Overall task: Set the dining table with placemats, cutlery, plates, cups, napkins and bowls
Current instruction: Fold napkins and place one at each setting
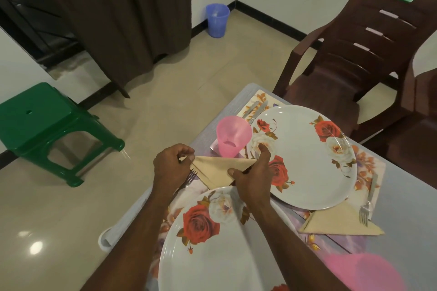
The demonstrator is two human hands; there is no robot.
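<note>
A beige folded napkin (218, 168) lies between two white rose-patterned plates. My left hand (171, 164) pinches its left corner, and my right hand (254, 178) holds its right end with thumb on top and forefinger stretched onto the far plate (307, 156). A fork (188, 181) lies partly under the napkin and my left hand. The near plate (212, 243) sits under my forearms. A pink cup (233, 136) stands just beyond the napkin. A second beige napkin (338, 222) with a fork (367, 205) on it lies right of the far plate.
Floral placemats (369, 165) lie under the plates on the grey table (406, 208); cutlery (256, 108) lies at the far plate's left. A blurred pink cup (359, 271) is at the bottom right. Brown plastic chairs (354, 54) stand behind the table, a green stool (47, 125) at left.
</note>
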